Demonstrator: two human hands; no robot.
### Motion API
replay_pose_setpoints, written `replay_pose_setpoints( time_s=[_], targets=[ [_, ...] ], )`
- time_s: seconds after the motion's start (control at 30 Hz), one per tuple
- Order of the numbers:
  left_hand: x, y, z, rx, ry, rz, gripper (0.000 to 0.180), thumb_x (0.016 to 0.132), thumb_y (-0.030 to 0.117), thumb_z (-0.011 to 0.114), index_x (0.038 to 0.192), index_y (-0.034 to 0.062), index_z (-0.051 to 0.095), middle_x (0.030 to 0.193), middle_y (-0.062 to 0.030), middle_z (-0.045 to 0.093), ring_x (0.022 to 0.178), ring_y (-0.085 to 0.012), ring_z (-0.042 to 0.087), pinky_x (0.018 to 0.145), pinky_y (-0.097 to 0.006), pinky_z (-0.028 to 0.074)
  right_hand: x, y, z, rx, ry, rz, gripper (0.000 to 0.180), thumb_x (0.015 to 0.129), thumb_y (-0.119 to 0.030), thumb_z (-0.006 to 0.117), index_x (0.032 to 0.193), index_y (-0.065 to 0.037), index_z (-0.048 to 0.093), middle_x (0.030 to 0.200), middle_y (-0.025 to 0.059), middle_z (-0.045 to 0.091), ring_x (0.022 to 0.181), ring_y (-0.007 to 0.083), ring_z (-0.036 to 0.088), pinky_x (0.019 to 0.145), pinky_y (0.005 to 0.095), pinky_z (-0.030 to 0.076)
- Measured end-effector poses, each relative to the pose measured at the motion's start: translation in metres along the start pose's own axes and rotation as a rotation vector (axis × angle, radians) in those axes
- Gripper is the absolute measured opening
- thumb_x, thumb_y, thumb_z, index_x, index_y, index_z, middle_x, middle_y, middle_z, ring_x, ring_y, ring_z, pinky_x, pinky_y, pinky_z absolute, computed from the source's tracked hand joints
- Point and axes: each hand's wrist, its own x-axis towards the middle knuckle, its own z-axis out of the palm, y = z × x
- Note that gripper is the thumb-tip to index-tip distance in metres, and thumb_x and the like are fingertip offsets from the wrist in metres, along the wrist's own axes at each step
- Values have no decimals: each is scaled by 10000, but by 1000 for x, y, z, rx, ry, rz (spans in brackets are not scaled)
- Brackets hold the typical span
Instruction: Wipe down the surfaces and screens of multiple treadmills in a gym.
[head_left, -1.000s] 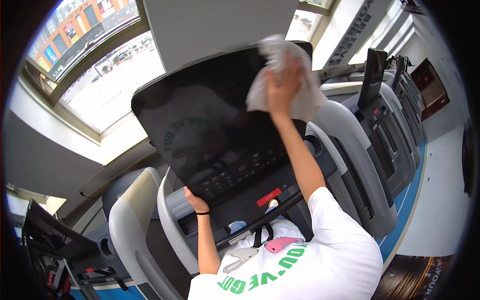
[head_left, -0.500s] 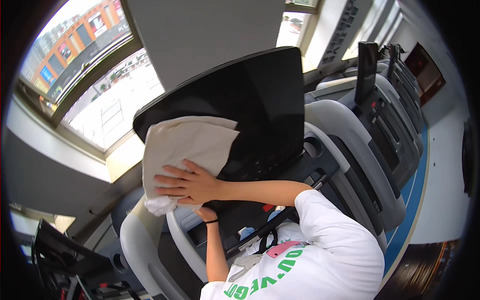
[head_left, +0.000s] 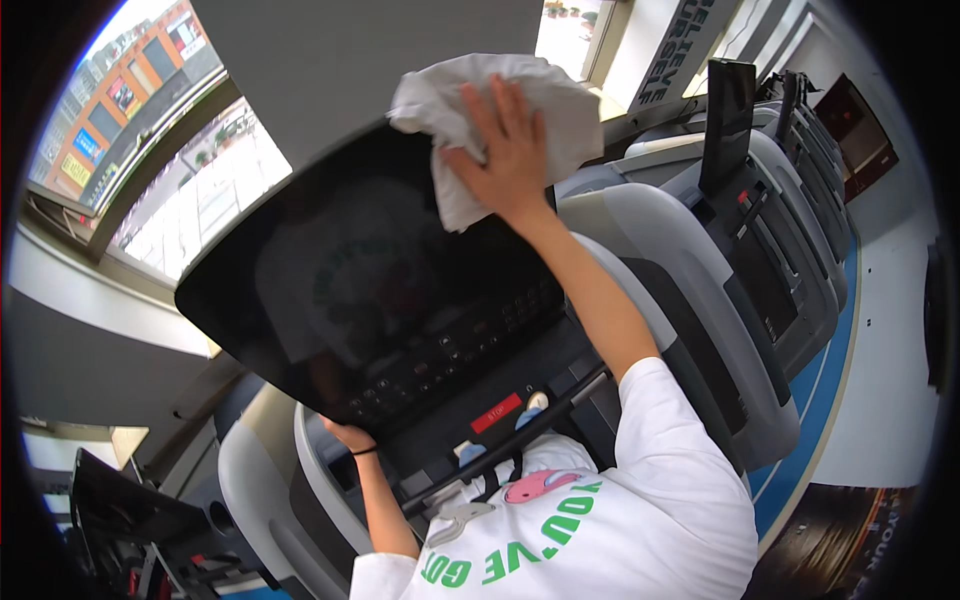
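Cloth point(head_left: 480, 95) lies pressed under the flat right hand point(head_left: 505, 150) at the screen's point(head_left: 340, 290) top edge; left hand point(head_left: 348, 435) grips its lower edge.

White cloth point(head_left: 520, 110): crumpled, pressed flat against the top right corner of the glossy black treadmill console screen point(head_left: 370, 290), upper centre of frame. The screen tilts, reflecting a person.
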Motion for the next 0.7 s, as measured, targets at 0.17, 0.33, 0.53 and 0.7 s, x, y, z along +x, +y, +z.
replay_pose_setpoints(
  time_s=[0.17,0.33,0.53,0.7],
  targets=[
    [7,-24,-18,79,-69,13,480,942,327,244,1090,-24,535,1019,-78,586,958,-194,562,876,-324,447,-58,46,-2,35,30,-18,714,747,-457,596,1378,-182,406,1477,163,258,1334,411,249,1001,635,190],
    [2,-27,-16,-149,-23,-118,430,949,338,274,1097,18,521,1001,-61,590,911,-162,571,820,-296,465,-212,90,-15,63,-363,-92,716,732,-451,579,1369,-168,414,1492,200,181,1359,450,126,1050,615,89],
    [-9,-33,-42,-429,-55,-222,423,982,365,317,1095,29,548,1014,-54,604,936,-156,575,856,-288,446,-275,94,-19,-97,-547,-308,719,733,-501,625,1358,-210,421,1484,214,159,1350,495,72,1020,660,86],
    [-10,-11,-19,-389,59,-241,476,990,398,313,1068,11,580,1029,-77,626,957,-158,582,871,-289,437,-280,44,5,33,-567,-393,773,733,-529,623,1397,-248,348,1511,151,102,1327,543,25,930,750,99]
  ],
)
